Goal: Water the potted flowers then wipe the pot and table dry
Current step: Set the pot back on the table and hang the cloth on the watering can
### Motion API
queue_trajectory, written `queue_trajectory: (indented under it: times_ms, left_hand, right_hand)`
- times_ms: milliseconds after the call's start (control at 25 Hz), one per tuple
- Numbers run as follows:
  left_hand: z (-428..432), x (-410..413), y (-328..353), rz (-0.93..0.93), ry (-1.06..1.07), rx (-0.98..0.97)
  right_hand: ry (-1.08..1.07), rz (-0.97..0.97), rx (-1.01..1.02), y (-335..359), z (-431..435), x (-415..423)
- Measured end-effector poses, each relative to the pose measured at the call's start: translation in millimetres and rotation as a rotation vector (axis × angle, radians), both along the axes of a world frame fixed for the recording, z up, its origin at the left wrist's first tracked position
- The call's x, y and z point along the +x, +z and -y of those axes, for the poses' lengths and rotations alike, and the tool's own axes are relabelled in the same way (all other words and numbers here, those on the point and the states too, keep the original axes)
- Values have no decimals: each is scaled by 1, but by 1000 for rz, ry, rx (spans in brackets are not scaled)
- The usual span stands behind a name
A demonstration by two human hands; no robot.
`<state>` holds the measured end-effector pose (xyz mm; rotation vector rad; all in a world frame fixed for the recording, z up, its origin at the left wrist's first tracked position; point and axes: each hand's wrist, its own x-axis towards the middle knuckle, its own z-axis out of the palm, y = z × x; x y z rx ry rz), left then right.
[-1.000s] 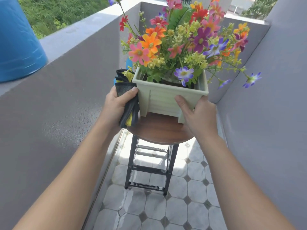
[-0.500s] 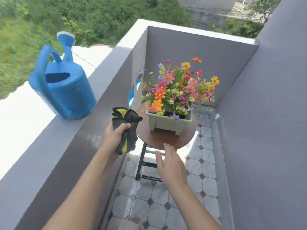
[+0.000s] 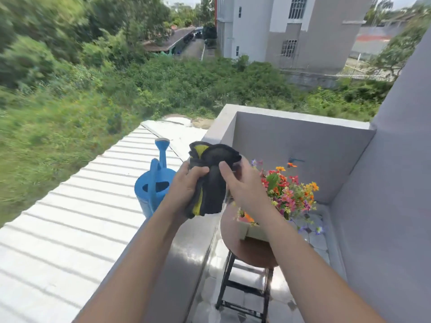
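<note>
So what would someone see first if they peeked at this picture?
Probably the black and yellow cloth, gripped by the left hand and the right hand right in the middle. Next comes the bright blue watering can standing on the balcony ledge to its left. The colourful potted flowers sit on the small round table lower right.

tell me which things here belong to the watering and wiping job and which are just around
Job in hand:
- cloth, black and yellow, gripped by left hand and right hand
- blue watering can
- flowers
- pot
- round table

Just around:
- balcony ledge
- corrugated roof
- building
- floor tiles
</note>
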<state>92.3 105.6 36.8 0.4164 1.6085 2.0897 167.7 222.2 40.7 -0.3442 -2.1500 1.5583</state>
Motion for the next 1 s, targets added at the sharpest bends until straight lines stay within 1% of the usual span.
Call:
queue_trajectory:
  times_ms: [80,200,280,320,400,480,600,680,720,800,840,920,1000]
  left_hand:
    - [6,-10,4,-24,19,-30]
    - [18,-27,7,-19,40,-10]
    - [25,-38,7,32,32,-40]
    - [30,-43,8,81,9,-47]
    - [38,-52,8,194,-51,-33]
    - [49,-65,5,258,-61,10]
    - [69,-81,-8,303,-26,69]
    - [82,-90,-20,317,-61,99]
    - [89,-93,-25,307,-103,99]
    - [98,-102,-32,248,-173,35]
    - [100,-108,-34,217,-168,-23]
    - [100,-120,-37,142,-37,-117]
    - [102,-128,-44,94,43,-118]
  right_hand:
    - [26,-54,-74,9,0,-9]
    - [26,-63,-70,14,3,-25]
    - [34,-33,-40,14,5,-35]
    - [56,-18,-62,15,9,-41]
    - [142,16,-206,16,17,-53]
    - [244,62,-346,16,27,-65]
    - [331,122,-523,15,39,-87]
    - [369,160,-659,13,42,-101]
    - [362,176,-683,12,44,-107]
    - [320,178,-693,7,45,-120]
    - [301,171,-682,4,46,-125]
    - [282,174,-601,-4,46,-130]
    - [315,190,-518,-13,47,-132]
